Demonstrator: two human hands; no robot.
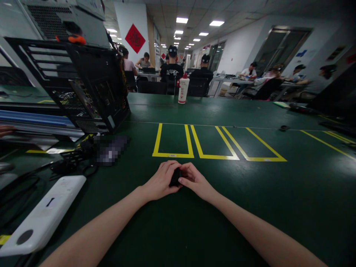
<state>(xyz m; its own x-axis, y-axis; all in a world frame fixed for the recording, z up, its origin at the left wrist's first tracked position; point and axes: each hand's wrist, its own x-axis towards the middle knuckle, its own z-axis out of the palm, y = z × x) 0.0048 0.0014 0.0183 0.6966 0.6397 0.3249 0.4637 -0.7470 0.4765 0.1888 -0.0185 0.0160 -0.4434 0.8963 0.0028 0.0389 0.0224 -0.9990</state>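
Note:
A small black object (175,177) sits between my two hands, just above or on the green table (191,222); its kind does not show, since fingers cover most of it. My left hand (161,180) is wrapped round its left side and top. From the right, my right hand (196,180) pinches its edge with thumb and fingers. Beyond the hands, yellow tape (172,155) marks out several open-ended rectangles on the table.
A black open computer case (83,81) stands at the left, near tangled black cables (69,159) and a long white device (46,213). A white and red bottle (183,89) stands at the table's far side. Several people sit at desks beyond. Another person's hand (6,130) shows at the left edge.

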